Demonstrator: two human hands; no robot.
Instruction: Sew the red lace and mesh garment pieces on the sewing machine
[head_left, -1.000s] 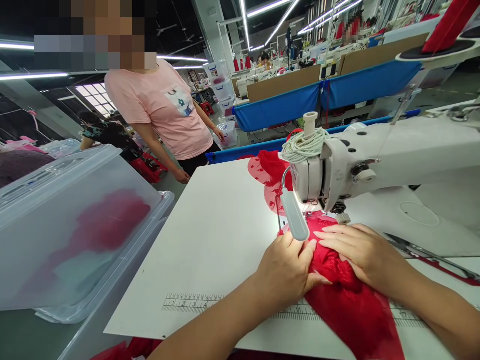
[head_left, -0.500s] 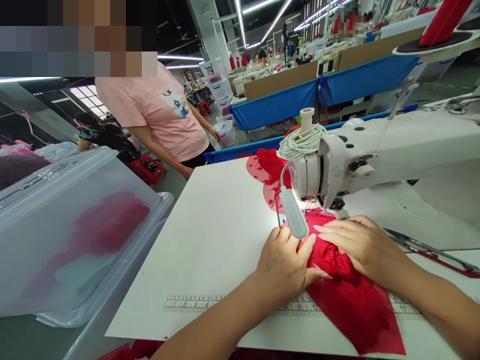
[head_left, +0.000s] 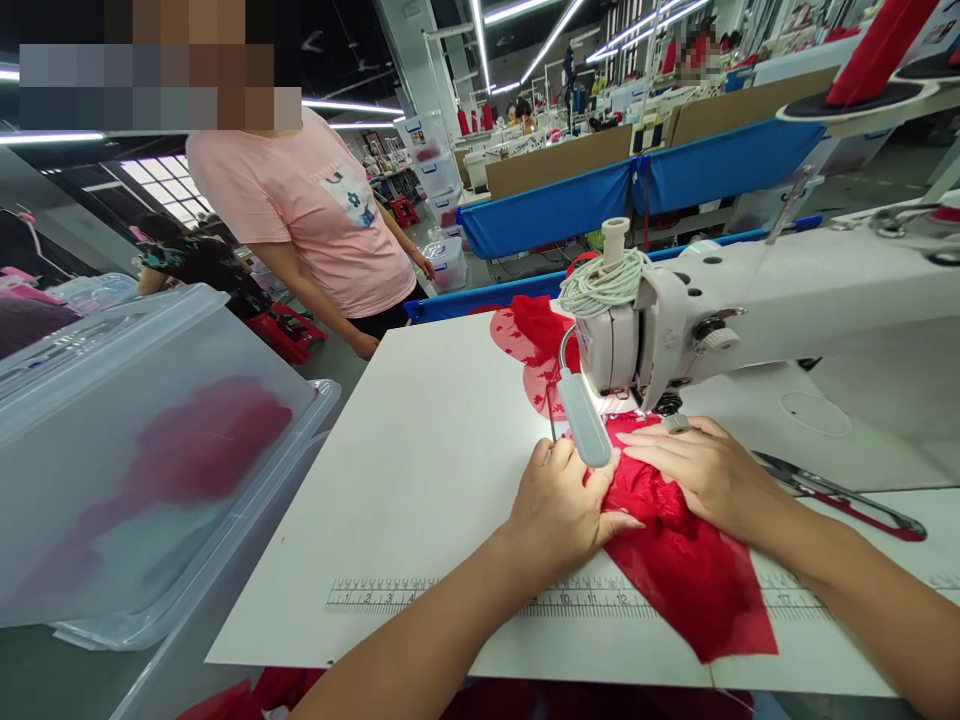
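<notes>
A red sheer fabric piece (head_left: 697,590) lies on the white table, its upper end under the head of the white sewing machine (head_left: 611,350). My left hand (head_left: 559,505) is closed at the fabric's left edge, fingers curled and thumb stretched across it. A small grey lamp (head_left: 585,420) on a bent stem hides part of its fingertips. My right hand (head_left: 705,475) lies on the fabric's right side with its fingers stretched out and flat. Between the hands the fabric is bunched into folds. The needle area is mostly hidden.
Long dark scissors (head_left: 844,495) lie right of my right forearm. More red patterned fabric (head_left: 536,345) rests behind the machine head. A ruler scale (head_left: 382,596) runs along the table's front. A translucent bin (head_left: 150,450) stands left; a person in a pink shirt (head_left: 315,220) stands beyond.
The red fabric has slid a little toward the machine, and its lower corner sits farther from the table's front edge. Both hands have moved slightly forward with it. The view has shifted slightly.
</notes>
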